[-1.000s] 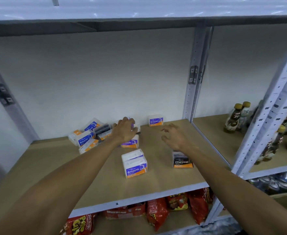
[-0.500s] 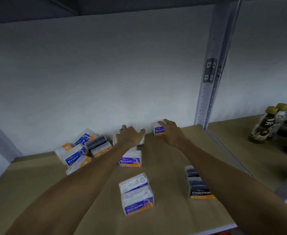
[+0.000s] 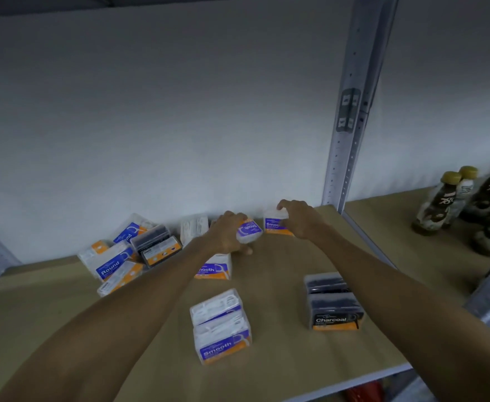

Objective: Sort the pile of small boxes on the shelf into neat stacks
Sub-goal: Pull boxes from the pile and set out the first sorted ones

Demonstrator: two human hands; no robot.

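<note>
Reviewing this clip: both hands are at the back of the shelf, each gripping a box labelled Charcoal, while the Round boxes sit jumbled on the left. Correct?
Not quite. In the head view the left hand and right hand each grip a box labelled Smooth, not Charcoal. The Charcoal box sits untouched nearer the front. The Round boxes are indeed jumbled on the left.

The small boxes are white, blue and orange; one box is black and orange; the shelf is tan.
</note>
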